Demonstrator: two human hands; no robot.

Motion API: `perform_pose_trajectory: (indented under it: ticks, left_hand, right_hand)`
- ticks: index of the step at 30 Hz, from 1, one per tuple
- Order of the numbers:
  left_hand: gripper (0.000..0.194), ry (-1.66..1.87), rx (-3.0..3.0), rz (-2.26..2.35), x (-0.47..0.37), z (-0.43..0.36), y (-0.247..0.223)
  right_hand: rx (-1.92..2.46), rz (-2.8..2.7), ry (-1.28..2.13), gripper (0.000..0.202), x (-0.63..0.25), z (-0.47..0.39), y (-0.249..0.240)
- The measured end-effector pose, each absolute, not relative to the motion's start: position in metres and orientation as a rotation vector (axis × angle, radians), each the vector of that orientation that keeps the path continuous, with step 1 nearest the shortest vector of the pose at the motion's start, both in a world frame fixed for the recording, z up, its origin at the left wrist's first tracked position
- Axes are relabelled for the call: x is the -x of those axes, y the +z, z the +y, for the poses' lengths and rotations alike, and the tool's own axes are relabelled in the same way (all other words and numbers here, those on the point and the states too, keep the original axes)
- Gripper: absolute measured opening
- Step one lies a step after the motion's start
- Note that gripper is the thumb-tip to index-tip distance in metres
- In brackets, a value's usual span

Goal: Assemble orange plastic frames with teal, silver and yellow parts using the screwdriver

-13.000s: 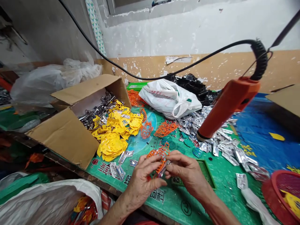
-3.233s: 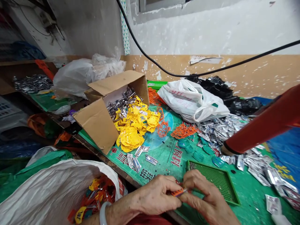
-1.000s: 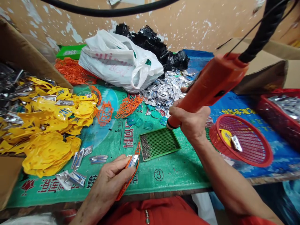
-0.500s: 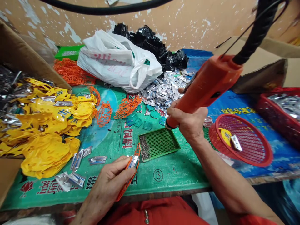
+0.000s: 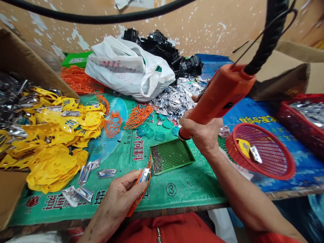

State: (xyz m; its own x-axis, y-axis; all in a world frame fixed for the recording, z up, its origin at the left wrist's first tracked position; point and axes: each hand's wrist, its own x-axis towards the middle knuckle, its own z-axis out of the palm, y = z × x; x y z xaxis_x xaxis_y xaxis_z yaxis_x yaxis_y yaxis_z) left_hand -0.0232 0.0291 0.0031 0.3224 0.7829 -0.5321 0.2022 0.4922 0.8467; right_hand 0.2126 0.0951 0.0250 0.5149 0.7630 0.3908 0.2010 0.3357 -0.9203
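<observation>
Spreading out beyond the left hand's outer side, a heap of thin, glossy yellow plastic-looking pieces [image 5: 57, 135] lies with several flat, narrow silver pieces [image 5: 86, 172] between it and the wrist. The left hand [image 5: 120, 195] is closed in a pinch, thumb against fingers, on a slim orange openwork plastic-looking frame [image 5: 138, 203] with a shiny silver strip [image 5: 145, 175] laid along it. The frame should be light and a little springy, its thin bars easy to bend or snap, so a hold along the solid strip seems safer than 1 on the lattice; the slick silver face may slide under the thumb. Between the 2 hands sits a shallow green perforated plastic tray [image 5: 176, 154] with tiny grey metal bits at its left end. The right hand [image 5: 207, 135] is wrapped round the lower barrel of a thick red-orange cylindrical tool [image 5: 220, 96], its far fingers partly hidden. That tool looks stiff and hefty, likely eased by the ribbed black hose [image 5: 265, 40] above, and the narrower lower barrel suits a full grip. Beyond the right wrist stands a round red plastic basket [image 5: 274, 148].
</observation>
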Motion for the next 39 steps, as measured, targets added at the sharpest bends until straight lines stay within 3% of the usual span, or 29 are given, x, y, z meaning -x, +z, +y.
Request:
perform_pose_trajectory:
  ticks: [14, 18, 24, 39]
  left_hand:
    - [0.045, 0.507, -1.026, 1.253, 0.021, 0.025, 0.006]
    - [0.042, 0.501, -1.096, 1.195, 0.027, 0.021, 0.001]
    - [0.037, 0.562, -1.102, 1.078, 0.031, 0.017, -0.002]
    - [0.033, 0.569, -1.234, 1.046, 0.019, 0.016, 0.015]
  right_hand:
    - [1.073, -0.925, 0.572, 0.016, -0.212, 0.077, 0.052]
    - [0.942, -0.901, 0.732, 0.023, -0.187, 0.054, 0.073]
    - [0.878, -0.914, 0.973, 0.054, -0.15, 0.026, 0.087]
    - [0.849, -0.959, 1.041, 0.056, -0.143, 0.024, 0.085]
